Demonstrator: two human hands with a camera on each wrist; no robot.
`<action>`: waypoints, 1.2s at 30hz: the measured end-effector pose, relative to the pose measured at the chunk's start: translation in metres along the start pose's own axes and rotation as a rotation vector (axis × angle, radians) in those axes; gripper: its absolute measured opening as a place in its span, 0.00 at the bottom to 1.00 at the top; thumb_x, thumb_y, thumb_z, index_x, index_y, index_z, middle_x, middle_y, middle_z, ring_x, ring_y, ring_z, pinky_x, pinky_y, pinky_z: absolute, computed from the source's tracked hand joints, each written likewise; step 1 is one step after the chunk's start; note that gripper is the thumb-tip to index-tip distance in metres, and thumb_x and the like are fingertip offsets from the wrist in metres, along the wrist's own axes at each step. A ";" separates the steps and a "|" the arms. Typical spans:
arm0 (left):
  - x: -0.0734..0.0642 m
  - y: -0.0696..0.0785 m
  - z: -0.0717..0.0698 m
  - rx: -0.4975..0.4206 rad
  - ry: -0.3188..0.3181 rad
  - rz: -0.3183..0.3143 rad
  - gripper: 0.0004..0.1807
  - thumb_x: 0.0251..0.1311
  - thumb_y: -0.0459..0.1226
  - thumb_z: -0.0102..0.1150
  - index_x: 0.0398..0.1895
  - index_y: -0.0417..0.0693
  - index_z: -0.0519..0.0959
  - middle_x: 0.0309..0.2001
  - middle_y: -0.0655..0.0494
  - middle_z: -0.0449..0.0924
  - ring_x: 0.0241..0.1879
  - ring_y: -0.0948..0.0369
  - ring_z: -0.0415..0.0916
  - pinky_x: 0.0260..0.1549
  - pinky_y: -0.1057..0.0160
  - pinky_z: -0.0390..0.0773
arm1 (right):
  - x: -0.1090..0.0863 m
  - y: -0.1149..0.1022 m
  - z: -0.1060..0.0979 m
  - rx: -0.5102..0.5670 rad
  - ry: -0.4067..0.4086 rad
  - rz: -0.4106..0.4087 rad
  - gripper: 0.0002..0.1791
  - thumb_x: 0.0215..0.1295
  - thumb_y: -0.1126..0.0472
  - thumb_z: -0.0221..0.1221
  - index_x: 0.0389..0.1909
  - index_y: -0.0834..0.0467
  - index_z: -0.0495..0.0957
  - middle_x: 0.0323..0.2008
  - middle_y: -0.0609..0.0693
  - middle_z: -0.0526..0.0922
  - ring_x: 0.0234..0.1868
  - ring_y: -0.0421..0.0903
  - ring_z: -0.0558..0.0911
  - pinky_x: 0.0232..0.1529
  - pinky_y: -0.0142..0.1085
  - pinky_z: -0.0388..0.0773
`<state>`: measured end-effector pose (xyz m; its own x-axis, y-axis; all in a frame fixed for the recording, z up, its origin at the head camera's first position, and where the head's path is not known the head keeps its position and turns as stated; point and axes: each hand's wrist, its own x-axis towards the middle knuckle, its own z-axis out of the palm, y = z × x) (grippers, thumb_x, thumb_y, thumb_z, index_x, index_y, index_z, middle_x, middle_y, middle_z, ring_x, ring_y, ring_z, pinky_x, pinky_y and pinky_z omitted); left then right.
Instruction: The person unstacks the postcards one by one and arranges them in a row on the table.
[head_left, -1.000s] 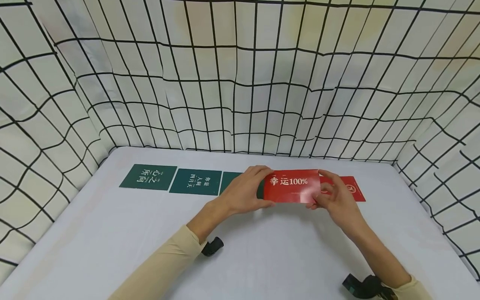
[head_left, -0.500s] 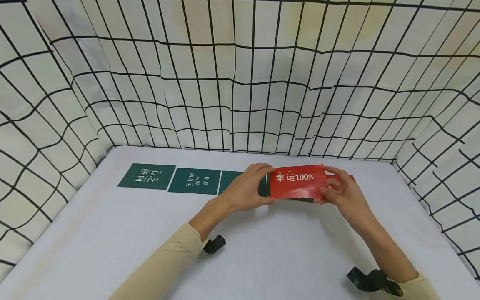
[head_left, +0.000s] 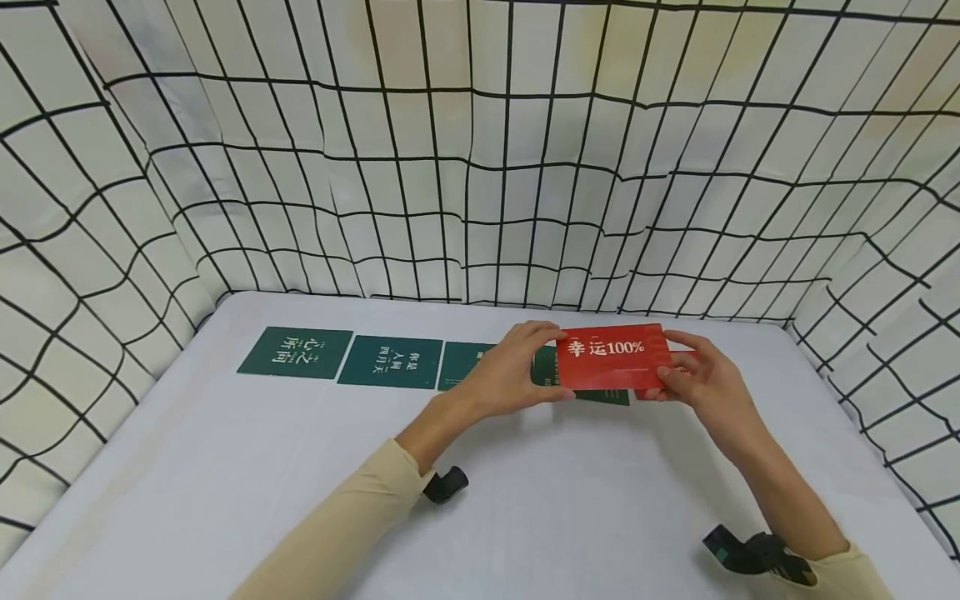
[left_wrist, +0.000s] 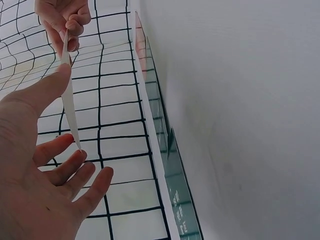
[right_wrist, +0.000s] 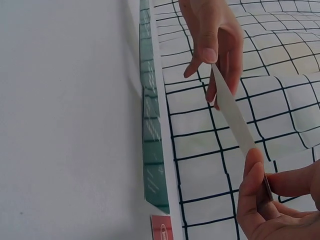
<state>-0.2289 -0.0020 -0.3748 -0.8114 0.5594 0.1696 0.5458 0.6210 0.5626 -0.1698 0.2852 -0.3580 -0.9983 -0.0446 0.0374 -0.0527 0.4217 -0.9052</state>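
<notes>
Both hands hold a red card (head_left: 615, 357) with white print "100%" just above the white table (head_left: 225, 483). My left hand (head_left: 555, 363) pinches its left edge and my right hand (head_left: 667, 358) pinches its right edge. The wrist views show the card edge-on (left_wrist: 70, 105) (right_wrist: 232, 115), between thumb and fingers of each hand. Under it a row of green cards (head_left: 296, 352) (head_left: 390, 362) (head_left: 465, 364) lies along the table's far side, and a further green card (head_left: 600, 397) shows below the red one. Another red card (right_wrist: 161, 229) lies flat at the row's right end.
A white cloth with a black grid (head_left: 480, 167) hangs behind the table and on both sides. Beige sleeves (head_left: 337, 525) cover both forearms, and dark wrist-camera mounts (head_left: 447, 483) (head_left: 750, 554) sit under the wrists.
Both hands have carried the red card to the right and a little farther from me. More of the third green card shows, and the red card lying on the table is now behind my right hand.
</notes>
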 end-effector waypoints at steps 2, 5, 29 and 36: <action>0.002 0.002 0.000 -0.011 0.001 0.000 0.46 0.58 0.53 0.75 0.77 0.54 0.67 0.78 0.55 0.64 0.77 0.56 0.60 0.63 0.52 0.81 | 0.000 0.001 -0.002 -0.002 0.008 0.004 0.38 0.80 0.57 0.54 0.83 0.59 0.49 0.62 0.69 0.77 0.39 0.39 0.91 0.46 0.27 0.86; 0.006 0.004 0.001 -0.024 0.001 -0.007 0.46 0.58 0.53 0.75 0.78 0.54 0.67 0.78 0.54 0.63 0.77 0.56 0.59 0.65 0.52 0.81 | 0.001 0.002 -0.005 -0.013 0.021 0.007 0.37 0.81 0.56 0.53 0.83 0.59 0.49 0.62 0.69 0.77 0.37 0.40 0.91 0.46 0.27 0.86; 0.024 0.015 0.022 -0.011 0.049 0.005 0.44 0.59 0.53 0.75 0.76 0.53 0.68 0.78 0.54 0.64 0.77 0.56 0.61 0.65 0.54 0.80 | 0.003 0.011 -0.012 -0.031 0.101 0.057 0.41 0.79 0.52 0.55 0.82 0.61 0.48 0.66 0.68 0.76 0.38 0.30 0.88 0.44 0.24 0.85; 0.024 0.015 0.022 -0.014 0.058 0.029 0.43 0.60 0.53 0.74 0.76 0.53 0.68 0.78 0.54 0.64 0.77 0.56 0.61 0.66 0.54 0.79 | 0.004 0.014 -0.014 -0.041 0.121 0.065 0.41 0.79 0.52 0.56 0.83 0.59 0.48 0.66 0.68 0.75 0.38 0.29 0.87 0.44 0.24 0.85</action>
<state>-0.2356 0.0328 -0.3797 -0.8063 0.5441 0.2320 0.5664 0.5968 0.5683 -0.1754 0.3039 -0.3645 -0.9952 0.0925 0.0322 0.0138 0.4573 -0.8892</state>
